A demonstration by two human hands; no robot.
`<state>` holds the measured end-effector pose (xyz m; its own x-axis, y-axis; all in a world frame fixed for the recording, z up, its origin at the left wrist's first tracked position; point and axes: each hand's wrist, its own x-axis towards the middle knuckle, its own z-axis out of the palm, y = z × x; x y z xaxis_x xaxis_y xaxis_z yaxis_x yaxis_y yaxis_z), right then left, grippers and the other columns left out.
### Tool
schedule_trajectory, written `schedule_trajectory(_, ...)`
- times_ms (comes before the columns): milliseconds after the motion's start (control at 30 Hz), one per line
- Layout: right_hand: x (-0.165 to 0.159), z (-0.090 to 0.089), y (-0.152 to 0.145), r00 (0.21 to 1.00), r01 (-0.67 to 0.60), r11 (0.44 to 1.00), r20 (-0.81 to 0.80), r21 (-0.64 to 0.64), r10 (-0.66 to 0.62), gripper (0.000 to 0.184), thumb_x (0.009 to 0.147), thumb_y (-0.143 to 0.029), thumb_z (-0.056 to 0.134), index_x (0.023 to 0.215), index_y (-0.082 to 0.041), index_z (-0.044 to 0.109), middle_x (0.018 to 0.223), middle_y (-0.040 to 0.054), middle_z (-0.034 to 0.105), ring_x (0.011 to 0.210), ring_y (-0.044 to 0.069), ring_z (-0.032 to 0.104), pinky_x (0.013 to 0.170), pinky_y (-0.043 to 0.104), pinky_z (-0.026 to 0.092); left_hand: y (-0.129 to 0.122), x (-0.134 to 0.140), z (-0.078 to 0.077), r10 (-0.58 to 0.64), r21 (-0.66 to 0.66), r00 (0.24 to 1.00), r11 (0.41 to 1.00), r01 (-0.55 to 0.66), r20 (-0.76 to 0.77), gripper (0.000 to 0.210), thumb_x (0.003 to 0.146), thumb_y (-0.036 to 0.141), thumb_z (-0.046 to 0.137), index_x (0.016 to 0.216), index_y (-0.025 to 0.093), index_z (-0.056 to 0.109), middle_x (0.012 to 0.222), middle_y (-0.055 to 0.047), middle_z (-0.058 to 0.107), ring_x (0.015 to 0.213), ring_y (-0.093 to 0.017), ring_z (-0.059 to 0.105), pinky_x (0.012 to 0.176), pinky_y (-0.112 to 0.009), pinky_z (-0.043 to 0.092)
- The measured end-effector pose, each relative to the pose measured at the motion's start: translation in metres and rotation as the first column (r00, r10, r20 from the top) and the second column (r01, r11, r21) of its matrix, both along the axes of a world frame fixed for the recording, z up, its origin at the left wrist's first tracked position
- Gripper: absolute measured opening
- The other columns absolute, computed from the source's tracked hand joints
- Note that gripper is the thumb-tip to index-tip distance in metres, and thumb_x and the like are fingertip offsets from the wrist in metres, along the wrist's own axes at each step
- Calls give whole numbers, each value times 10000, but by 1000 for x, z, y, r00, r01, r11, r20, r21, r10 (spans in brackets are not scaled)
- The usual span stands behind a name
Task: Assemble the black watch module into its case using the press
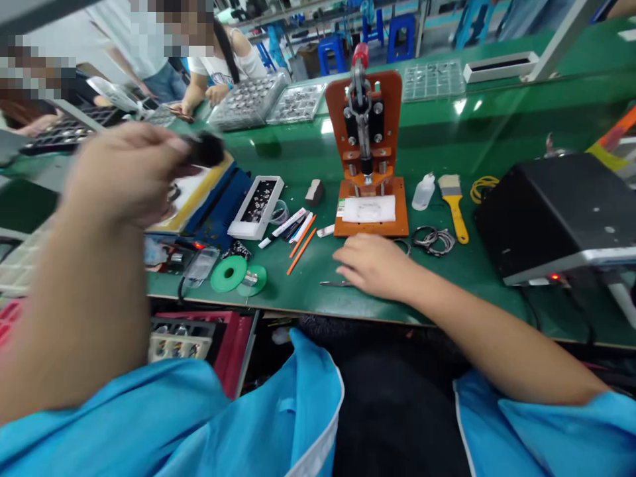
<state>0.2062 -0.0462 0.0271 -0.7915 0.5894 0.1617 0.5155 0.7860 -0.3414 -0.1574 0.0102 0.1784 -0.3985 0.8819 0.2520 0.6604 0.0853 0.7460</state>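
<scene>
My left hand (124,165), blurred, is raised at the left above a blue machine with a yellow-edged top (209,192). Its fingers are closed on a small black part (206,149), too smeared to name exactly. Palm down on the green bench lies my right hand (372,265), its fingers loosely stretched and apart. A thin metal tool like tweezers (334,283) pokes out from under it; a grip on it does not show. Just beyond stands an orange toggle press (365,132) with a white wrapped pad (368,209) on its base.
Markers and orange sticks (301,250), a green solder spool (228,273) and a white parts box (257,207) lie left of the press. To the right are a bottle (424,192), a brush (454,205), wire rings (437,240) and a black machine (561,212). People sit beyond.
</scene>
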Motion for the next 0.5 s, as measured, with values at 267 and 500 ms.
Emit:
schedule_trajectory(267, 32, -11, 38, 849, 373, 926, -423, 59, -315, 562, 999, -273, 823, 1534, -141, 716, 1371, 176, 785, 1243, 377, 764, 1110, 540, 634, -25, 163, -130, -238, -12, 423, 861, 509, 874, 132, 988, 130, 765, 896, 152, 673, 871, -35, 764, 782, -144, 737, 789, -283, 613)
schedule_trajectory(500, 44, 11, 64, 892, 439, 898, -120, -6, -437, 623, 874, -349, 973, 1436, -177, 769, 1322, 163, 815, 1191, 412, 776, 1035, 554, 640, -1, 192, -141, -155, -45, 316, 839, 542, 936, 225, 1058, 56, 620, 855, 153, 635, 832, -25, 752, 730, -133, 732, 781, -284, 589)
